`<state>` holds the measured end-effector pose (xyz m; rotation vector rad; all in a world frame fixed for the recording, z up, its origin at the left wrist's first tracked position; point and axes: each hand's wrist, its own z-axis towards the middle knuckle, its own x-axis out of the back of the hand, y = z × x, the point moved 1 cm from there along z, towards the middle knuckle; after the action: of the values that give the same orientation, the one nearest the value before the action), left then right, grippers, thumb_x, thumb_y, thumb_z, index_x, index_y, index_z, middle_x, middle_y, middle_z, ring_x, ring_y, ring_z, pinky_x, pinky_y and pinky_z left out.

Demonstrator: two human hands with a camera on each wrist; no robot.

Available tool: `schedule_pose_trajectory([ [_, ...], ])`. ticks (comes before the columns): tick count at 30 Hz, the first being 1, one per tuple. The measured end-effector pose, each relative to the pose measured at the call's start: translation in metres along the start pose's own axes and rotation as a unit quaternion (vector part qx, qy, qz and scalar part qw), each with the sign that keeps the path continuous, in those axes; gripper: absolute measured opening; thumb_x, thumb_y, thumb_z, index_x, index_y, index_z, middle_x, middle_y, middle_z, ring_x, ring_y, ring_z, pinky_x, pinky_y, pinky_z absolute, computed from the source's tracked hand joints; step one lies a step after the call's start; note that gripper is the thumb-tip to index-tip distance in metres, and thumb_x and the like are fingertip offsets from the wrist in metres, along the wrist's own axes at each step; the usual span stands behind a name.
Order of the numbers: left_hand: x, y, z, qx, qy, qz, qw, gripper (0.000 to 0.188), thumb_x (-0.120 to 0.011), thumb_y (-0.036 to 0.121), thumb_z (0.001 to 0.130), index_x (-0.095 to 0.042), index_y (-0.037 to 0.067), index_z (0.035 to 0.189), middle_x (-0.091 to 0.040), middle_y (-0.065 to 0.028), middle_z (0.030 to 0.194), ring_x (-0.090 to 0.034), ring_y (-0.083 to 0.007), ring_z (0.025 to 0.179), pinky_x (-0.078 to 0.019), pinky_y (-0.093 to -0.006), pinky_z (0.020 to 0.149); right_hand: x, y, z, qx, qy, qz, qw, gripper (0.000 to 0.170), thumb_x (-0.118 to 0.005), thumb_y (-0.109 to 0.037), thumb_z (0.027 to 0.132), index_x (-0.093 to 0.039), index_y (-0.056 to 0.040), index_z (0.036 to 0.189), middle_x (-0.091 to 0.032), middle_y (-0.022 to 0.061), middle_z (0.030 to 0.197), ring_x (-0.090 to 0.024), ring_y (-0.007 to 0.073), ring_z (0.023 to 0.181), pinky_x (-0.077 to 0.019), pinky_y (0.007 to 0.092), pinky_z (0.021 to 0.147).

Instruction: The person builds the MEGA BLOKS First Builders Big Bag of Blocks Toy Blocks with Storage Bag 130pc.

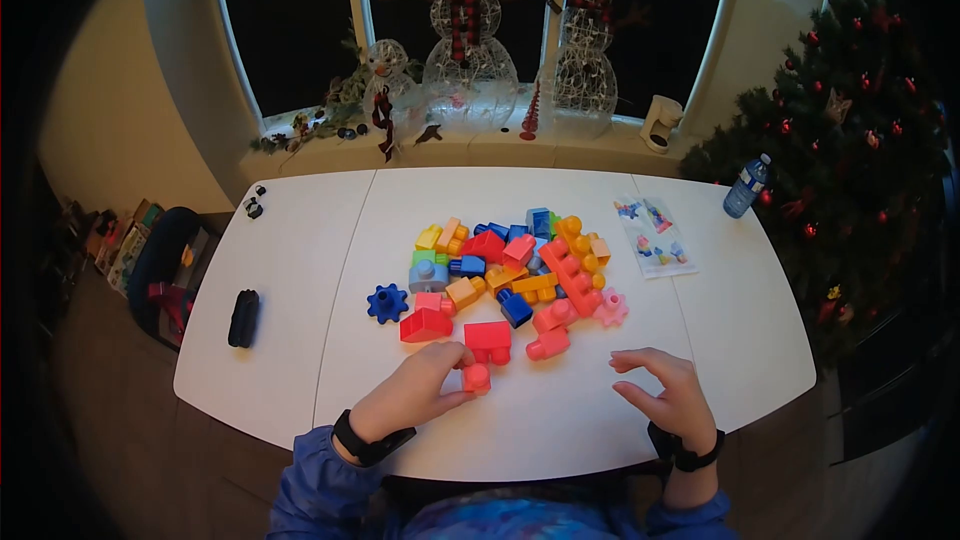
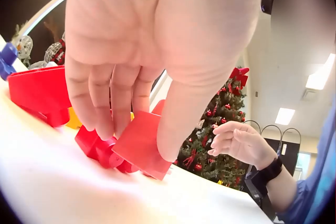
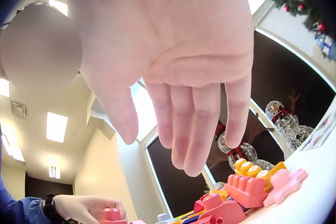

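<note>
In the head view my left hand (image 1: 415,390) pinches a small pinkish-red block (image 1: 477,378) between thumb and fingers, near the front of the table. Just beyond that block stands a larger red block (image 1: 488,337). The left wrist view shows the thumb against the flat face of the held red block (image 2: 143,144). My right hand (image 1: 668,392) is held at the right, fingers apart and slightly bent, with nothing in it. From the right wrist view, the right hand (image 3: 178,77) hangs above the level of the pink blocks (image 3: 247,190).
Many coloured blocks (image 1: 515,252) lie piled mid-table, with a blue gear-shaped piece (image 1: 387,304) at their left and a pink one (image 1: 611,307) at their right. A picture sheet (image 1: 655,237) and water bottle (image 1: 747,186) are at the back right, a black case (image 1: 243,318) at the left.
</note>
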<state>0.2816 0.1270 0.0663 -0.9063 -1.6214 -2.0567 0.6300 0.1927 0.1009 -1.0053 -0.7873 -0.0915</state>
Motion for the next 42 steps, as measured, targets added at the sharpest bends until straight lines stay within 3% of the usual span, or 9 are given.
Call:
schedule_pose_trajectory([
  [7,-0.021,-0.011,0.0,0.051,-0.031,-0.012,0.998,0.033,-0.082,0.014,0.087,-0.062,0.002,0.11,-0.069,-0.014,0.1,-0.069,-0.0301,0.091,-0.0568,-0.0365,0.084,-0.006,-0.002,-0.001,-0.005,-0.02,-0.009,1.0,0.031,-0.083,-0.014,0.089,-0.074,-0.0033,0.117,-0.077,0.0122,0.11,-0.074,0.0302,0.101,-0.0571,0.038,0.091],
  [13,-0.014,0.001,-0.002,-0.002,-0.013,0.051,0.999,0.044,-0.087,0.021,0.084,-0.066,0.004,0.119,-0.069,-0.0165,0.115,-0.068,-0.0342,0.107,-0.0549,-0.0397,0.093,-0.002,-0.016,0.009,0.028,-0.023,-0.034,0.999,0.033,-0.083,-0.014,0.087,-0.074,-0.0043,0.118,-0.077,0.0121,0.11,-0.073,0.0312,0.1,-0.0576,0.0392,0.091],
  [16,-0.006,0.009,-0.007,-0.024,0.025,0.035,0.999,0.05,-0.088,0.022,0.083,-0.067,0.005,0.125,-0.068,-0.0166,0.121,-0.066,-0.0353,0.113,-0.0534,-0.0417,0.097,0.0,-0.038,0.025,-0.006,-0.074,-0.059,0.996,0.037,-0.082,-0.013,0.088,-0.071,-0.0055,0.122,-0.074,0.0104,0.113,-0.072,0.0308,0.102,-0.0578,0.0399,0.088],
  [19,-0.009,0.006,-0.007,-0.03,0.008,0.05,0.998,0.047,-0.086,0.018,0.084,-0.068,0.005,0.124,-0.069,-0.0166,0.119,-0.066,-0.0361,0.112,-0.0536,-0.0424,0.097,-0.023,-0.031,0.046,0.14,-0.135,-0.165,0.967,0.036,-0.077,-0.01,0.087,-0.067,-0.0065,0.122,-0.069,0.0093,0.115,-0.07,0.0295,0.102,-0.0568,0.0409,0.084],
  [25,-0.022,0.004,-0.006,0.0,0.008,0.057,0.998,0.039,-0.084,0.012,0.082,-0.07,0.004,0.118,-0.069,-0.018,0.113,-0.067,-0.0376,0.104,-0.056,-0.0427,0.092,-0.074,0.017,0.073,0.187,-0.198,-0.283,0.92,0.026,-0.066,-0.001,0.085,-0.066,-0.0067,0.11,-0.062,0.0107,0.11,-0.069,0.0282,0.098,-0.0545,0.0414,0.079],
  [29,-0.017,0.008,-0.005,-0.012,0.018,0.051,0.998,0.03,-0.08,0.011,0.084,-0.069,0.0,0.109,-0.069,-0.0191,0.107,-0.066,-0.037,0.101,-0.0552,-0.043,0.089,-0.078,0.02,0.076,0.171,-0.199,-0.296,0.918,0.024,-0.064,0.0,0.085,-0.066,-0.006,0.109,-0.061,0.0112,0.108,-0.069,0.0286,0.097,-0.0545,0.0421,0.078],
  [34,-0.019,0.005,-0.005,-0.026,0.022,0.041,0.999,0.031,-0.08,0.012,0.084,-0.069,-0.001,0.109,-0.068,-0.0194,0.106,-0.067,-0.0377,0.099,-0.0557,-0.0434,0.086,-0.073,0.019,0.073,0.13,-0.205,-0.262,0.934,0.026,-0.069,-0.004,0.084,-0.066,-0.0044,0.11,-0.062,0.0122,0.109,-0.068,0.0306,0.099,-0.0556,0.0426,0.079],
  [40,-0.021,0.0,-0.005,-0.036,0.032,0.039,0.998,0.029,-0.08,0.011,0.082,-0.066,0.0,0.104,-0.067,-0.0193,0.103,-0.066,-0.0384,0.097,-0.0555,-0.0444,0.085,-0.075,-0.015,0.07,0.048,-0.233,0.005,0.971,0.035,-0.078,-0.009,0.084,-0.066,-0.0029,0.116,-0.064,0.0119,0.112,-0.068,0.0316,0.095,-0.0579,0.0388,0.079],
  [42,-0.021,0.0,-0.004,-0.039,0.034,0.033,0.998,0.029,-0.08,0.01,0.081,-0.066,0.0,0.104,-0.067,-0.0192,0.102,-0.066,-0.0386,0.097,-0.0553,-0.0447,0.085,-0.088,-0.01,0.065,0.069,-0.245,-0.006,0.967,0.036,-0.078,-0.012,0.085,-0.065,-0.0035,0.117,-0.064,0.0125,0.113,-0.068,0.0325,0.094,-0.0579,0.0392,0.079],
])
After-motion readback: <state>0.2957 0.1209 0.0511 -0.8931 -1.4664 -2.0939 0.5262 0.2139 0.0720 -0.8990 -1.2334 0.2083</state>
